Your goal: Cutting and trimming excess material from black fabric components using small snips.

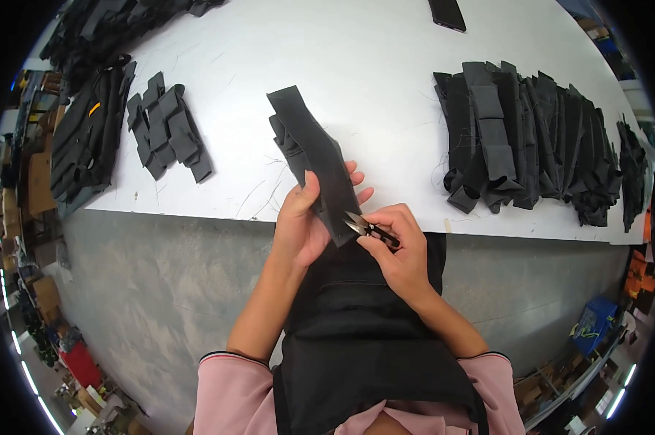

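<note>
My left hand point(302, 221) grips a long black fabric piece point(309, 148) near its lower end, thumb on top, and holds it up over the near edge of the white table point(356, 65). My right hand point(400, 250) holds small thread snips point(367, 228) with a black handle. Their metal tips point left and touch the bottom corner of the fabric piece. Both forearms come up from the lower edge, with pink sleeves and a black apron below.
A big row of black fabric pieces point(530, 138) lies at the right of the table. A smaller stack point(166, 127) and more piles point(88, 138) lie at the left. A dark phone point(447, 13) sits at the far edge. Loose threads lie near the table's front edge.
</note>
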Demonstrator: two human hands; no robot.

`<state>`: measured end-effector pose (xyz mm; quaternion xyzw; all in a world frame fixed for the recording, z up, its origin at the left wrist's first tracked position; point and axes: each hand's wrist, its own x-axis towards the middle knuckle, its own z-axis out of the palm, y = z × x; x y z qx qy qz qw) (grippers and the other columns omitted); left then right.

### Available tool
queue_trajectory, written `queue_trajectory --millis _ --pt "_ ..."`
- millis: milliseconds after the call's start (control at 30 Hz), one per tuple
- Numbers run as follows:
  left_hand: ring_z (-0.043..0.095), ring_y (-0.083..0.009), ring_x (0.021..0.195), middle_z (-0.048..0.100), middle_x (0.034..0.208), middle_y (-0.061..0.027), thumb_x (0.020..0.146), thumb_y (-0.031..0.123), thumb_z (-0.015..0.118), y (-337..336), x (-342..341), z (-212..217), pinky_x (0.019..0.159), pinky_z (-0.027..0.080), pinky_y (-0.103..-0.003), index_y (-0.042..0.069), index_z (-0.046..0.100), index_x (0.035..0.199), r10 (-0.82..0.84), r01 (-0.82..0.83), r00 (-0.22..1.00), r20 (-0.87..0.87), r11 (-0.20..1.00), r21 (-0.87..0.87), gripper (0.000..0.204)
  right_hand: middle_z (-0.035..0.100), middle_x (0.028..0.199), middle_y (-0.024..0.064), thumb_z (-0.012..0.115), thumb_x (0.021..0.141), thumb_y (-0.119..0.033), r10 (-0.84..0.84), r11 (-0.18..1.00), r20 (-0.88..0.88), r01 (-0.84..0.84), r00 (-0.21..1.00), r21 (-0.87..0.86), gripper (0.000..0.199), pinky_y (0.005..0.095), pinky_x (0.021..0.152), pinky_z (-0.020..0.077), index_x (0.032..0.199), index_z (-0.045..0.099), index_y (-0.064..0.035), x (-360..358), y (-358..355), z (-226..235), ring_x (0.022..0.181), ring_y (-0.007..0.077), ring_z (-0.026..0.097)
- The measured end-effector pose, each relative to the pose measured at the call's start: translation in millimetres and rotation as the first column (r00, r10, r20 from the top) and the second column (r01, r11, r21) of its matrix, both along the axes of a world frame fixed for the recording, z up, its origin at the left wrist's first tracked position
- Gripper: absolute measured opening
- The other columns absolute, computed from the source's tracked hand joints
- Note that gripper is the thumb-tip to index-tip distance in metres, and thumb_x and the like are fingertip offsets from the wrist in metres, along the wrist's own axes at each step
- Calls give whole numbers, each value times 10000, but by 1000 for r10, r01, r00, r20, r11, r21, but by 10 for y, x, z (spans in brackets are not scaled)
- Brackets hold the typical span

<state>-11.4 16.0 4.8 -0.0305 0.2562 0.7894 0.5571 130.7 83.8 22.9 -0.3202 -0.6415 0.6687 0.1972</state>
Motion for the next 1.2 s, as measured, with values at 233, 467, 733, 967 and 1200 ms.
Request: queue_trajectory --millis 233,467,733,967,1200 --pt "496 -305 1163 472 1267 -205 949 331 450 -8 -10 6 1008 421 -434 -81 383 1269 -2 -6 996 86 996 92 526 506 746 61 726 692 -42 36 803 107 -93 994 589 264 272 550 443 942 640 -45 139 37 78 624 184 557" --pt "485 -308 1175 467 1272 -203 951 317 449 -21 5 35 1003 429 -450 -76 368 1280 -30 -7 980 198 983 181 518 519 738 81 747 650 3 107 649 61 -116 992 752 284 269 519 432 911 639 -24 70 19 86 582 177 538" --pt "488 -302 1168 477 1260 -198 948 317 458 -14 31 34 999 432 -450 -73 375 1274 17 -26 992 126 997 70 515 545 767 65 735 671 -86 47 709 65 -80 997 701 265 292 533 435 911 627 -48 107 -60 75 618 208 567" --pt "491 -297 1165 482 1254 -194 946 313 467 -23 36 37 998 432 -441 -69 383 1268 19 -28 986 166 998 48 507 556 776 65 730 670 -69 46 593 96 -105 994 798 259 290 541 439 908 630 -48 103 -54 22 636 207 577" --pt "493 -290 1159 484 1250 -188 949 307 463 -31 39 45 998 431 -439 -66 380 1268 29 -36 987 159 998 45 498 548 744 60 737 653 -59 18 606 -31 13 999 795 253 295 541 444 888 643 -49 127 -27 47 628 207 574"
